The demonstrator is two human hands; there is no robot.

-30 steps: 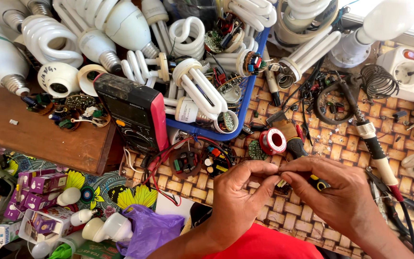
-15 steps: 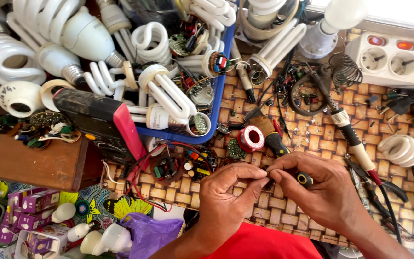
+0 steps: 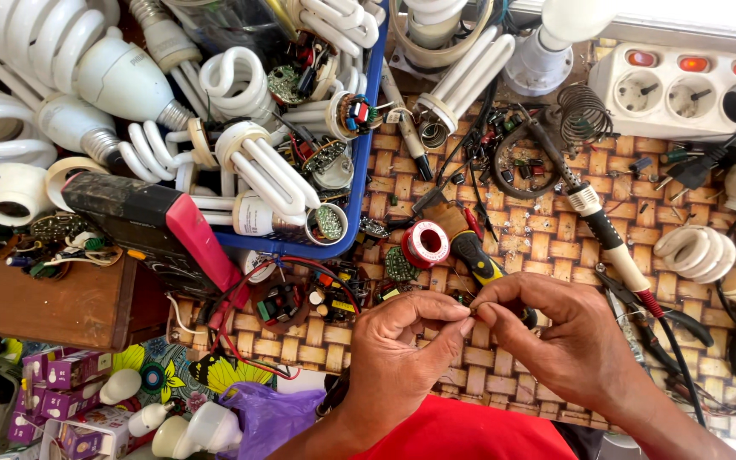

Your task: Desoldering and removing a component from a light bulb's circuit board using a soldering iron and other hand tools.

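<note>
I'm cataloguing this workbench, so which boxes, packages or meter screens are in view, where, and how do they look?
Small cartons: bottom left corner, several purple and white boxes, some open.
Plastic bag: bottom edge left of the left hand, crumpled, purple.
Multimeter: left of centre on the wooden block, dark slab with pink side; no screen visible.

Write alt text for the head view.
Left hand and right hand pinch a tiny part together over a woven mat. Around them lie a solder spool, soldering iron, and a blue bin of spiral bulbs.
</note>
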